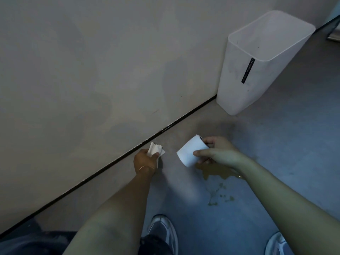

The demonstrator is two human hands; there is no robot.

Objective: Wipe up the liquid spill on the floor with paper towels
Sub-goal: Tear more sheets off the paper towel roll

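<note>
A yellowish liquid spill (218, 173) spreads over the grey floor, with smaller drops (219, 196) trailing toward me. My right hand (216, 150) holds a white paper towel roll (191, 150) just above the spill's far edge. My left hand (145, 160) grips a torn, crumpled paper towel sheet (155, 150) near the wall's base, left of the spill. Hand and roll hide part of the puddle.
A white plastic waste bin (257, 70) stands against the wall at the back right. The wall (92, 70) meets the floor along a dark seam (110, 165). My two shoes (163, 230) (276, 243) are at the bottom edge.
</note>
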